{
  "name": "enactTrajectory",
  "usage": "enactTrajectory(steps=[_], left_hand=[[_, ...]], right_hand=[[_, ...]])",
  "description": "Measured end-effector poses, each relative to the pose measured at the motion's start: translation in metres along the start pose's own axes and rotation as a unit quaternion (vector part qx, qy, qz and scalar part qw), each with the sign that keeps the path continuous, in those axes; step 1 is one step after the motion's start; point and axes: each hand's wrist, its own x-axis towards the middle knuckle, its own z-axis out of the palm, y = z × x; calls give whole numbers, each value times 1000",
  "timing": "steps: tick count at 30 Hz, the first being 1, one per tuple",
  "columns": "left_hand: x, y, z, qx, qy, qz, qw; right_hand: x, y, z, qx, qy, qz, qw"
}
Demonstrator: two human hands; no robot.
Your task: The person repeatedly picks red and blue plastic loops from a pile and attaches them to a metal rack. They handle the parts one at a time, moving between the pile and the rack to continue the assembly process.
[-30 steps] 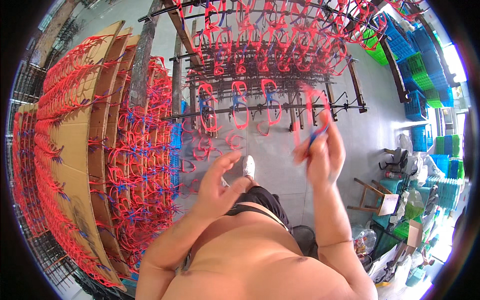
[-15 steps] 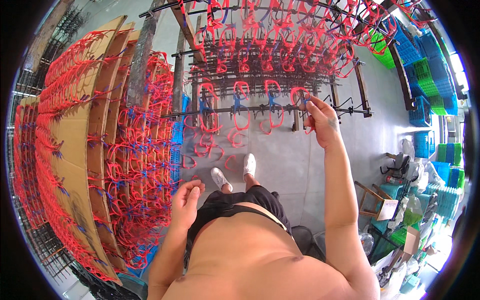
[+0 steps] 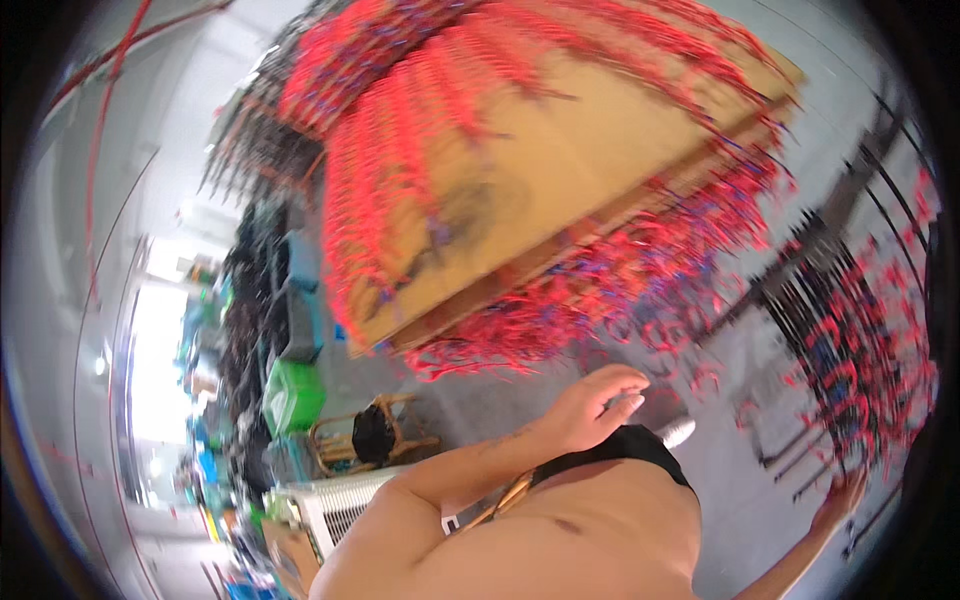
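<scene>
My left hand [image 3: 598, 408] is in front of my waist, fingers loosely curled with a gap to the thumb and nothing seen in it. At the lower right, my right hand [image 3: 842, 497] is beside the ends of the dark rack rods [image 3: 790, 470]. Its fingers are smeared by motion, so I cannot tell what they hold or touch. Red loop-shaped pieces [image 3: 880, 340] with blue parts hang on that rack. Ahead of me stands a large tan cardboard panel [image 3: 600, 150]. Dense rows of red loops [image 3: 380, 170] with blue bits lie along its edges.
Beneath the panel hangs a thick mass of red and blue loops [image 3: 600, 290]. Some loops [image 3: 705, 375] are near the grey floor. To the left are a wooden chair [image 3: 325, 440], a green bin [image 3: 293, 395] and a white slatted appliance [image 3: 345, 510].
My view has swung left, so the cardboard panel is ahead and the rack is at the far right. My right hand has gone lower, away from the loop it was touching.
</scene>
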Motion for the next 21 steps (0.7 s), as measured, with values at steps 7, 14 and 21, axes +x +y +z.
enactTrajectory(steps=[7,14,21], left_hand=[[-42,-41,-238,305,469,-162,813],[-68,-74,-319,240,500,-252,793],[-72,22,-160,174,364,-1,915]], right_hand=[[19,14,3,-46,33,12,998],[-52,-50,95,-267,99,-403,870],[-226,-83,239,-209,-362,-416,807]])
